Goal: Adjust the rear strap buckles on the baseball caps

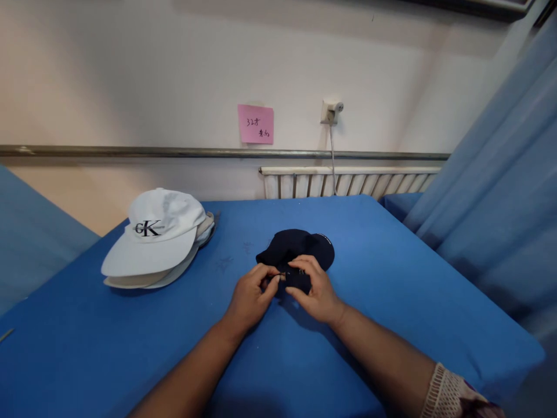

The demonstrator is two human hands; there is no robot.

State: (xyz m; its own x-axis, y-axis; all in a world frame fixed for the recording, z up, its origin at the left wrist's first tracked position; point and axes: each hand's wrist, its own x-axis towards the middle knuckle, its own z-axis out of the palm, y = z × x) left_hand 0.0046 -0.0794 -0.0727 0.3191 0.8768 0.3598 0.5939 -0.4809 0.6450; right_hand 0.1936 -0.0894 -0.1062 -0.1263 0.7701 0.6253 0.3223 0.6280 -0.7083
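Observation:
A dark navy baseball cap (289, 244) lies at the middle of the blue table, its brim pointing away to the right. My left hand (252, 293) pinches the end of the cap's back strap, where a small metallic buckle shows between finger and thumb. On the near right side of the cap, my right hand (317, 290) grips the fabric with thumb and fingers. The palm side of both hands is partly hidden. To the left sits a stack of caps with a white cap (163, 223) on top, black letters on its front.
The blue-covered table (174, 348) reaches back to a radiator (348, 183) and a metal rail (174, 152). A pink note (256, 124) and a socket with a plug (331, 111) are on the wall. Blue curtains (500, 162) hang at both sides.

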